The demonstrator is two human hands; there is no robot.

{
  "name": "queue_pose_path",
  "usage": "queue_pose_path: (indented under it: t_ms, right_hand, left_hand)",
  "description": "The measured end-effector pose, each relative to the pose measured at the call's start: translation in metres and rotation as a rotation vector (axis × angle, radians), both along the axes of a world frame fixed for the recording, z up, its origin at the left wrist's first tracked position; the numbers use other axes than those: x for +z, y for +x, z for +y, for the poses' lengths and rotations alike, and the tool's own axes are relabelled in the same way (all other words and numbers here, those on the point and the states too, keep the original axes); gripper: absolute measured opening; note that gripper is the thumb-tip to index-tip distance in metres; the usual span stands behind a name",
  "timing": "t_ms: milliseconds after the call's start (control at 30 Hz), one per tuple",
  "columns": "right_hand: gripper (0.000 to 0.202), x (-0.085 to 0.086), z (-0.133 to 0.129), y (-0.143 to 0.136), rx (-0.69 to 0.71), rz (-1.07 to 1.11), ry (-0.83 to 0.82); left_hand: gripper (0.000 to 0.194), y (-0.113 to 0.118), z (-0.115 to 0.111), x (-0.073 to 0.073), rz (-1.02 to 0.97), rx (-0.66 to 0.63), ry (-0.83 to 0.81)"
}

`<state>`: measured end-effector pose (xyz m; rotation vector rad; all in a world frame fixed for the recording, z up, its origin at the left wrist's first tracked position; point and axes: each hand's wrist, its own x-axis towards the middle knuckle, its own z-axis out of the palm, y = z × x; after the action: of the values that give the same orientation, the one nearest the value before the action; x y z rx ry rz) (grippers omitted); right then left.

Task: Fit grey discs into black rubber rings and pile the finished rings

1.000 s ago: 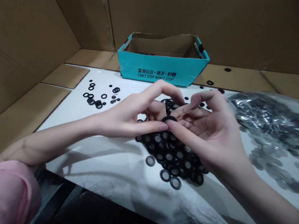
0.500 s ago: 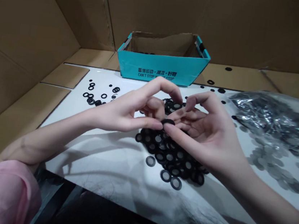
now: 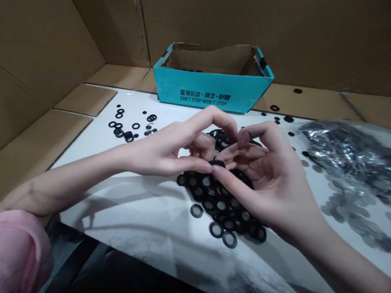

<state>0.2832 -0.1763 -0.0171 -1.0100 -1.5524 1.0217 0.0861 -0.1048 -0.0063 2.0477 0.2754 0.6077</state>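
ring [image 3: 217, 162] gripped between left hand [image 3: 173, 151] and right hand [image 3: 266, 174] | hands lowered slightly toward pile [image 3: 224, 202] at 6 o'clock | box [image 3: 211, 89] at 12 untouched

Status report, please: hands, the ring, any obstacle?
Left hand and right hand: both grip one black ring at fingertips. Ring above the pile of rings. Nothing blocks.

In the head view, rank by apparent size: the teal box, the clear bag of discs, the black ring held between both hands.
1. teal box and clear bag of discs: similar, bag cropped, unsure.
2. black ring, pinched by left hand and right hand.
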Motion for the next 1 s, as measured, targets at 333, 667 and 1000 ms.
queue_pose_path:
  t_ms: [333, 667, 1000]
  right_hand:
    - [0.014, 0.008, 0.019, 0.039, -0.058, -0.412, 0.055]
    - [0.058, 0.018, 0.036, 0.089, 0.123, -0.81, -0.046]
    - [0.043, -0.004, 0.034, 0.099, -0.037, -0.901, -0.187]
  left_hand:
    - [0.045, -0.028, 0.031, 0.014, 0.116, 0.341, 0.037]
    - [0.051, -0.075, 0.067, 0.024, 0.488, 0.526, 0.189]
    - [0.06, -0.094, 0.078, 0.032, 0.867, 0.576, 0.2]
